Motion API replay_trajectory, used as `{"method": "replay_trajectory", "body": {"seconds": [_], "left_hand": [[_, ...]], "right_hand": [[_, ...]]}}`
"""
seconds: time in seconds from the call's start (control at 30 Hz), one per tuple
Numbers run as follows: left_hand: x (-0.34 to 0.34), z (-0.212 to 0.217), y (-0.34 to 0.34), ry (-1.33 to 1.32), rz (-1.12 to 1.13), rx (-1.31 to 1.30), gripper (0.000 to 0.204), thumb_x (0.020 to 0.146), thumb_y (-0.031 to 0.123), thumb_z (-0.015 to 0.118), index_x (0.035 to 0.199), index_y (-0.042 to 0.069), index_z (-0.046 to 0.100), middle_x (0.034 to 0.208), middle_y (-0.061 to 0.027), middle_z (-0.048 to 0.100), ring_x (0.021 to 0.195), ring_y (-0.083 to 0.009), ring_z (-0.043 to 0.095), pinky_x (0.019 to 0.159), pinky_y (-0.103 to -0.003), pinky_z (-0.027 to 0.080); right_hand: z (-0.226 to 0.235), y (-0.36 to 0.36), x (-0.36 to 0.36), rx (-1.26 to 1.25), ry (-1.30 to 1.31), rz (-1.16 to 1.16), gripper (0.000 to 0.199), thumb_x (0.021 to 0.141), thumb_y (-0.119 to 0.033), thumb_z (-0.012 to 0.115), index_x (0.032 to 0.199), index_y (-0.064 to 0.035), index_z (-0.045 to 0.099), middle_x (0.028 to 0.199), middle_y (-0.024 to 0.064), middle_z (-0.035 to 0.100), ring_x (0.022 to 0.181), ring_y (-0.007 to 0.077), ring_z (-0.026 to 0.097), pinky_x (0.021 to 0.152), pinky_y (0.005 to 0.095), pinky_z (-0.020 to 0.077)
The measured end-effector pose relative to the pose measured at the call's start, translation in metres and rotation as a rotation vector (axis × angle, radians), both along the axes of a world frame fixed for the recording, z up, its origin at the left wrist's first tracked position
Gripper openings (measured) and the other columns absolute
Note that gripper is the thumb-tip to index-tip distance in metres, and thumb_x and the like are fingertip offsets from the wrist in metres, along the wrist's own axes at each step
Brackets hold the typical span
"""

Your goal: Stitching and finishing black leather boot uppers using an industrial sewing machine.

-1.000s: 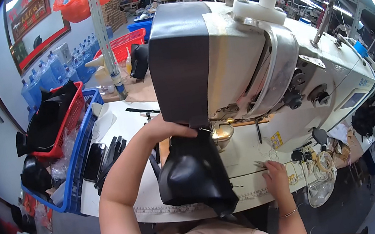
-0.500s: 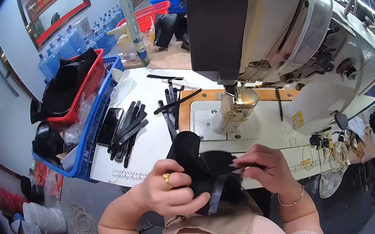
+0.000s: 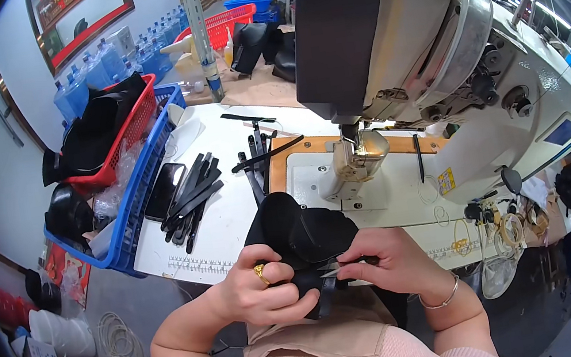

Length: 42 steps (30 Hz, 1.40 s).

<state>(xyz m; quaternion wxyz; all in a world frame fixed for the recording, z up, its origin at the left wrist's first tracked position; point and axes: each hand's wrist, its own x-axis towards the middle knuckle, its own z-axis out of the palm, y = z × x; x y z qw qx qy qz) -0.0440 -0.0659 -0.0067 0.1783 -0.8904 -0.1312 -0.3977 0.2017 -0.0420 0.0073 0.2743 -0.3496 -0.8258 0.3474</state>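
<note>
In front of my chest, at the near edge of the sewing table, my left hand (image 3: 260, 292) is closed on a black shoe upper (image 3: 325, 233) of soft, curved material. A ring sits on one of its fingers. My right hand (image 3: 385, 260) pinches small pointed metal thread snips (image 3: 330, 272), their tip against the upper, close to the left fingers. Below the tip hangs a dark, shiny strap (image 3: 328, 298) on the upper. The handle end of the snips is mostly hidden in my right palm.
A post-bed sewing machine (image 3: 353, 164) stands just beyond my hands, its head overhanging the right side. Black strips (image 3: 189, 200) and a phone (image 3: 165, 189) lie on the white table (image 3: 162, 245). At left are a blue basket (image 3: 132, 227) and a red basket (image 3: 133, 123).
My right hand has moved left and slightly down, bringing the snips' tip into the upper near the left hand. The upper has turned, showing more of its rounded flap.
</note>
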Motion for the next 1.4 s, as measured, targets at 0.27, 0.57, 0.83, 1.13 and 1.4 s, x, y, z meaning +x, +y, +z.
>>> {"method": "replay_trajectory", "body": {"seconds": [0.27,0.57,0.83,1.13,1.4], "left_hand": [[-0.004,-0.004,-0.002,-0.015,0.021,-0.008,0.028,0.055,0.017,0.063,0.083,0.022,0.064,0.063,0.0057,0.034,0.067,-0.0101,0.049,0.077,-0.030,0.038],[-0.043,0.000,0.060,-0.409,-0.503,-0.570,0.009,0.062,0.019,0.078,0.069,0.021,0.072,0.094,-0.0028,0.051,0.116,-0.0317,0.043,0.098,-0.045,0.035],[-0.055,-0.049,0.110,-0.902,-1.165,-1.193,0.013,0.083,0.013,0.066,0.072,0.018,0.061,0.115,-0.0068,0.050,0.133,-0.0328,0.032,0.110,-0.049,0.029],[-0.054,-0.068,0.121,-1.009,-1.285,-1.188,0.017,0.089,0.017,0.059,0.072,0.017,0.057,0.118,-0.0096,0.050,0.133,-0.0334,0.031,0.108,-0.050,0.031],[-0.017,-0.102,0.100,-0.875,0.017,-1.642,0.046,0.086,0.009,0.061,0.129,0.005,0.048,0.111,-0.0104,0.060,0.097,-0.0139,0.059,0.080,-0.025,0.047]], "right_hand": [[-0.001,-0.004,-0.006,-0.102,0.086,-0.065,0.017,0.077,-0.020,0.074,0.079,-0.0046,0.068,0.070,0.0053,0.061,0.060,0.0182,0.059,0.056,0.0278,0.0455],[0.013,0.054,-0.021,0.201,0.317,0.234,0.058,0.072,-0.026,0.080,0.123,-0.0095,0.057,0.123,0.0052,0.046,0.085,0.0121,0.052,0.068,0.0240,0.0460],[-0.008,0.094,-0.047,0.304,0.281,0.117,0.031,0.073,-0.021,0.078,0.098,-0.0087,0.064,0.102,0.0072,0.064,0.077,0.0143,0.058,0.067,0.0273,0.0465],[0.000,0.099,-0.068,0.187,-0.142,0.103,0.035,0.072,-0.033,0.078,0.086,-0.0048,0.063,0.077,0.0134,0.056,0.085,0.0279,0.054,0.074,0.0341,0.0446],[0.002,0.077,-0.017,0.430,0.006,-0.057,0.026,0.067,-0.010,0.079,0.077,-0.0004,0.057,0.065,0.0104,0.056,0.060,0.0234,0.054,0.052,0.0335,0.0443]]}}
